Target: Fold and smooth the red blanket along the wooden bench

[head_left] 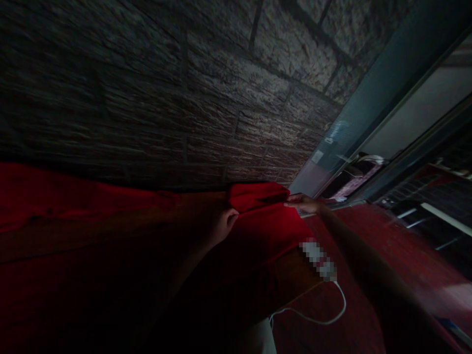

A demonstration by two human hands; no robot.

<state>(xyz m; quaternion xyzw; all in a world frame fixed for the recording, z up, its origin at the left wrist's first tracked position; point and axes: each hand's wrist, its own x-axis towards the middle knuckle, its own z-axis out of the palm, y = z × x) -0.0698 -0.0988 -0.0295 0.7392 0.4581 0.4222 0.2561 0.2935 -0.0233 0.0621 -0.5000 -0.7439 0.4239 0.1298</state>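
A red cloth lies spread over the end of a wooden table, its far part folded over toward the wall. My left hand pinches the cloth at the left end of the fold. At the right end of that fold, my right hand grips the edge between thumb and fingers. Between the two hands a dark gap shows under the raised layer. The near part of the cloth fades into shadow, so its full shape is hidden.
More red fabric lies along the table at left. A white power strip, blurred out, sits at the table's right end, with its white cord hanging down. A stone-block wall rises behind. A doorway stands right, above a red floor.
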